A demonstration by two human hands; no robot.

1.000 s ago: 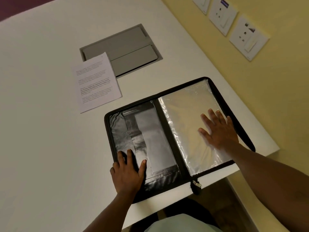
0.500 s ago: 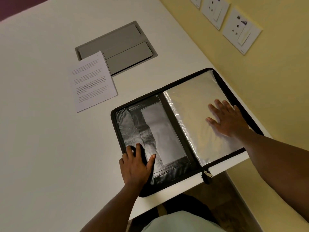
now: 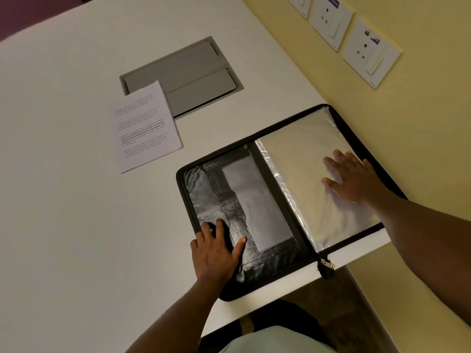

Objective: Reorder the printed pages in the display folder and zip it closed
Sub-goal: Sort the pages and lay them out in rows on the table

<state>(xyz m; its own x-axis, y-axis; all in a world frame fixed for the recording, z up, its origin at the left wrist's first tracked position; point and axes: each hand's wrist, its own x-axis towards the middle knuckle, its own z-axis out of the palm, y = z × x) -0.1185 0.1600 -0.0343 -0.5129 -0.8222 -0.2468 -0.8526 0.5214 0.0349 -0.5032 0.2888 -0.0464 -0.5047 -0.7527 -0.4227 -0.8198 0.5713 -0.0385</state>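
folder (image 3: 270, 200) open, sleeves (image 3: 300, 169) inside; left hand (image 3: 216, 253), right hand (image 3: 351, 177) flat, holding nothing

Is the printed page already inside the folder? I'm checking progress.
No, the printed page lies on the table beside the open folder.

- The left hand (image 3: 216, 253) and the right hand (image 3: 353, 178) are bare, with no ring or watch visible.
- Both forearms are uncovered; no sleeve shows.
- A pale, light-coloured garment (image 3: 275, 340) appears at the bottom edge.
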